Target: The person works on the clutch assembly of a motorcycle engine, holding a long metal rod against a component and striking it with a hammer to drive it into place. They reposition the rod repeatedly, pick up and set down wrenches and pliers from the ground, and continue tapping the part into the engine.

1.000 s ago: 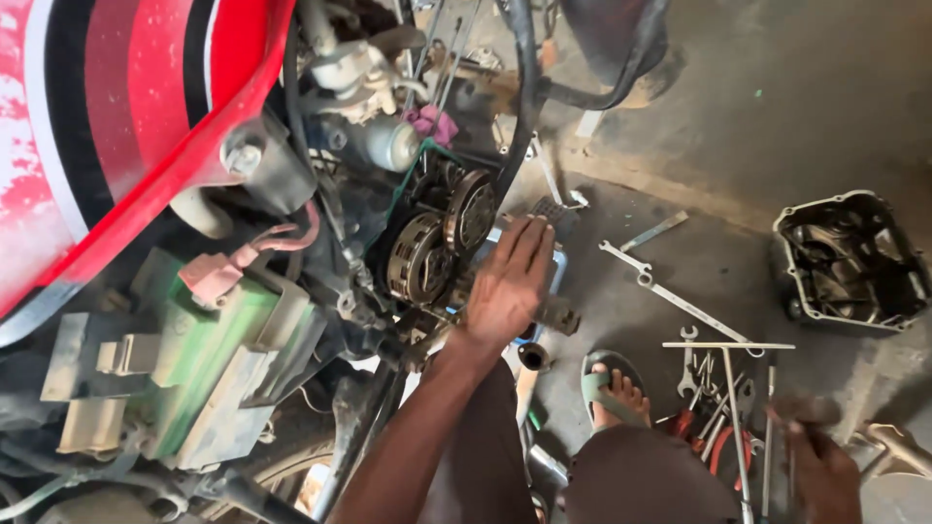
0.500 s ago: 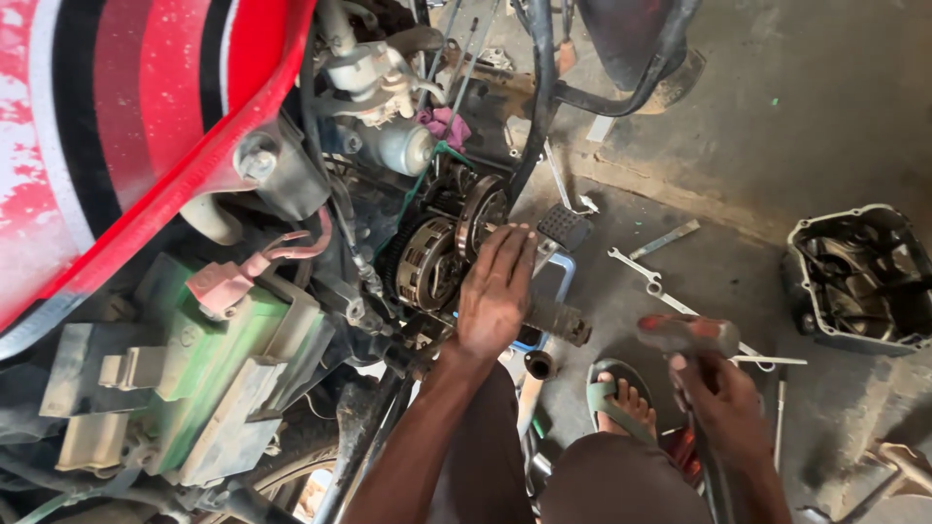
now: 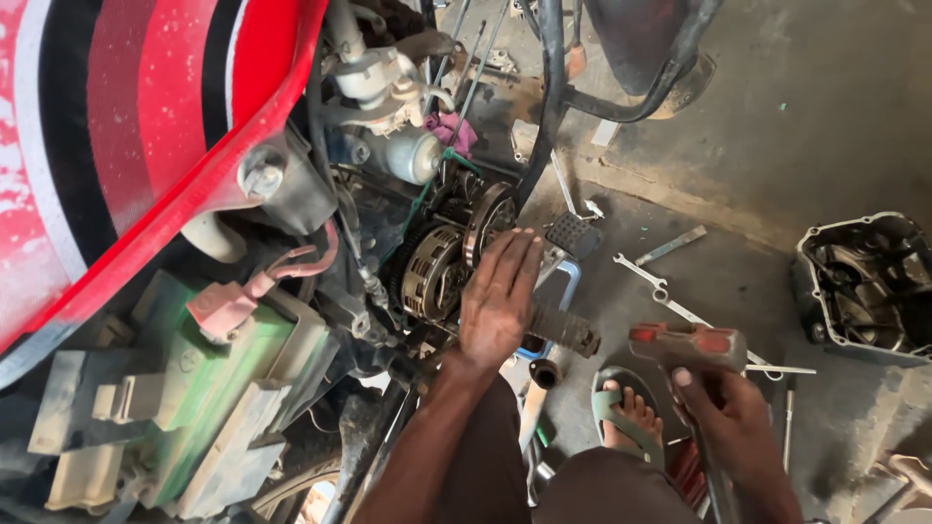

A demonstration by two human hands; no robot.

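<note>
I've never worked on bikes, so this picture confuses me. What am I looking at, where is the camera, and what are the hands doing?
The camera sits on the person's head and looks down. You see a red motorcycle with its side cover off, exposing the round clutch and gears. The left hand rests flat against that engine, just above the footpeg. The right hand grips a tool with a red head. On the concrete floor lie spanners, and at right the removed engine cover. A sandalled foot shows below.
</note>
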